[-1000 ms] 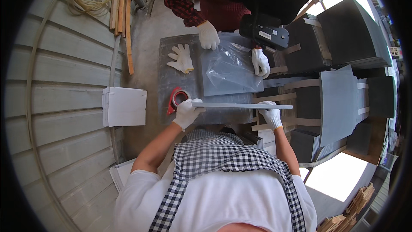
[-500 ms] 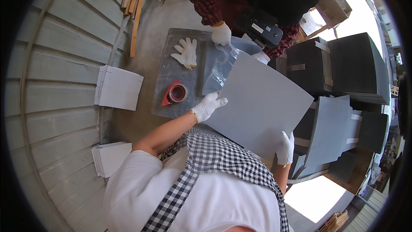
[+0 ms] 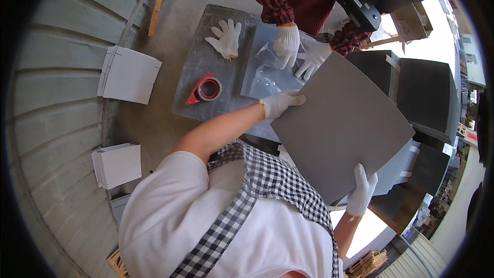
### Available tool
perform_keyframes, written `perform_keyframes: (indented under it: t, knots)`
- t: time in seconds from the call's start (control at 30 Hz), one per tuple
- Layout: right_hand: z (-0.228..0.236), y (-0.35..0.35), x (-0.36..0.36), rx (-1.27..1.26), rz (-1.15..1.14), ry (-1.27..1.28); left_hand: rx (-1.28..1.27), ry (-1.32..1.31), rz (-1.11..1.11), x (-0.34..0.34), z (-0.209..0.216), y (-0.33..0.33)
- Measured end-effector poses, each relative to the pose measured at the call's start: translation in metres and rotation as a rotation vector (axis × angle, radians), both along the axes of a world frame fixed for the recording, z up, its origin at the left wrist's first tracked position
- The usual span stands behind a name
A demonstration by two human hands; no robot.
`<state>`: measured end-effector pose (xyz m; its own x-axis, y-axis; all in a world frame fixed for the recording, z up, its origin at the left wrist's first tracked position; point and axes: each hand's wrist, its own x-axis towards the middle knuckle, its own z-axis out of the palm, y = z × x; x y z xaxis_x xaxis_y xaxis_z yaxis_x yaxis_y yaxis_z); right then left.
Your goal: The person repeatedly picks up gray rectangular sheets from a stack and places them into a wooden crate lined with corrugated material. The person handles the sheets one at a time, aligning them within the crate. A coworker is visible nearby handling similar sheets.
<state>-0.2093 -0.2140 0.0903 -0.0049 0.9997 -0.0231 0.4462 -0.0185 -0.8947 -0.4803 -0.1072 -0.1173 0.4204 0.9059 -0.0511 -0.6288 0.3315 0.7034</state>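
A large flat grey sheet [image 3: 342,128] is tilted in front of my body, held between both hands. My left hand [image 3: 282,104], in a white knit glove, grips its left edge with the thumb on top and the fingers hidden beneath. On the lower right edge, my gloved right hand [image 3: 362,190] is closed with the thumb over the face. Beyond the sheet, clear plastic film [image 3: 267,64] lies on a grey panel [image 3: 249,85] on the table. A co-worker's two gloved hands [image 3: 287,46] press down on the film.
On the dark table [image 3: 188,85] lie a loose white glove [image 3: 225,38] and a red tape dispenser [image 3: 207,89]. Stacks of dark grey sheets [image 3: 424,92] stand at the right. Bundles of white cardboard [image 3: 131,74] lean along the corrugated wall [image 3: 62,98] at the left.
My hands and the grey sheet have shifted right, away from the table's middle, and the sheet looks darker. The co-worker's hands now lie spread on the film.
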Motion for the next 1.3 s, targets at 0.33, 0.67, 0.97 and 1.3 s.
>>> perform_keyframes:
  t: [0.33,0.67,0.97,1.3]
  knots:
    - [0.008,-0.006,-0.019,-0.028,-0.021,0.054,-0.120,0.086,0.009,0.025,-0.008,0.019]
    - [-0.002,0.023,-0.030,0.158,0.052,-0.154,0.685,1.655,0.264,-0.015,-0.071,0.034]
    - [-0.007,0.037,-0.051,-0.025,0.088,0.020,0.674,1.826,0.440,-0.027,-0.110,-0.022]
    - [-0.023,0.069,-0.090,-0.226,0.115,0.188,0.573,1.906,0.425,-0.055,-0.103,-0.042]
